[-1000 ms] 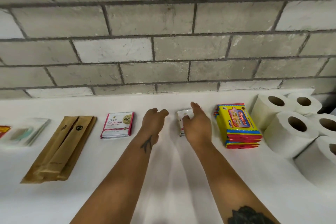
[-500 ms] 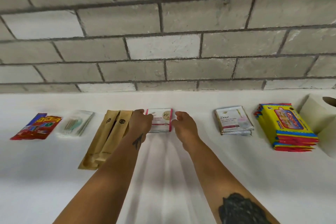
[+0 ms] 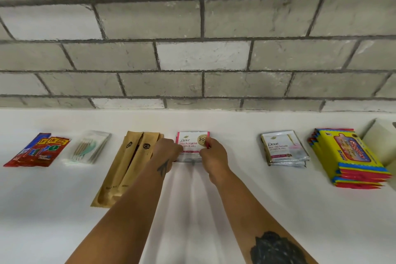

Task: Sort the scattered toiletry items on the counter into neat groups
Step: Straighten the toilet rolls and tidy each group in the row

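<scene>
A small stack of pink-edged Dove sachets (image 3: 191,141) lies at the centre of the white counter (image 3: 192,210). My left hand (image 3: 166,152) grips its left edge with curled fingers, and my right hand (image 3: 214,154) pinches its right edge. To the right lie a stack of silver Dove sachets (image 3: 285,149) and a pile of yellow wipe packs (image 3: 351,156). Left of my hands are brown paper dental kit sleeves (image 3: 126,165), clear packs of cotton buds (image 3: 91,148) and red toothpaste sachets (image 3: 37,150).
A grey brick wall (image 3: 192,38) rises right behind the counter. A white toilet roll (image 3: 381,139) shows at the far right edge. Bare counter stretches in front of the row of items.
Both hands left the silver Dove stack and moved left to the pink Dove sachets, which they now grip by the sides. The view swung left, so most toilet rolls dropped out.
</scene>
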